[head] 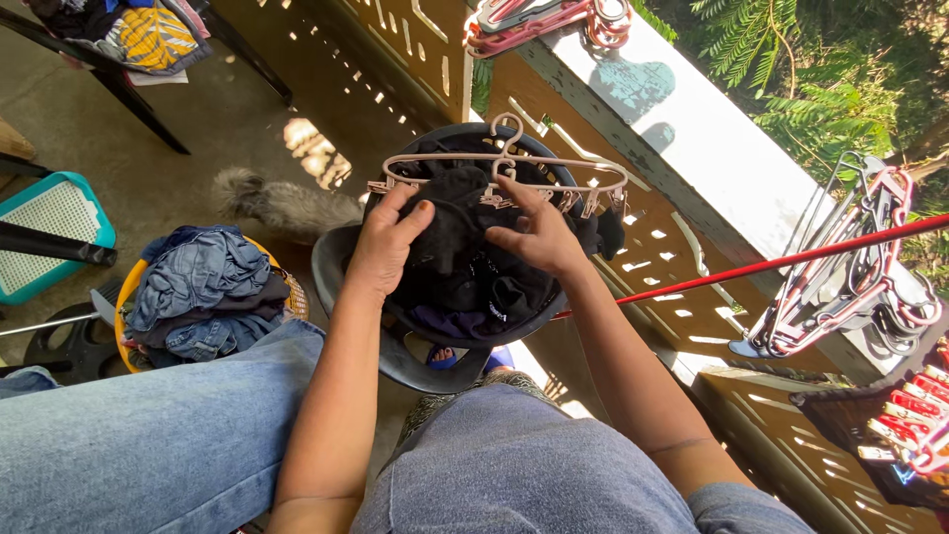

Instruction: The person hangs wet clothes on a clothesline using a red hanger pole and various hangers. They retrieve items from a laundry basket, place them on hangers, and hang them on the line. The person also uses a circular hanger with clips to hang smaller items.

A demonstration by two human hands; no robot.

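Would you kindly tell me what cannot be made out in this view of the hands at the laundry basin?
- Dark garment: its kind is unclear, bunched under the left hand and right hand.
- Black basin: its bottom is hidden by clothes.
- Furry animal: its head is hidden behind the basin.
- Red clips: cut off by the right edge.

Pink clip hanger (504, 170), blk clothes (457, 259)

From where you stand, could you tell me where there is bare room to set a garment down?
The white ledge is bare between the pink hangers at its far end and the hanger pile nearer you. Concrete floor lies bare beyond the yellow basket. The black tub, under both hands, is crowded with dark clothes and the clip hanger.
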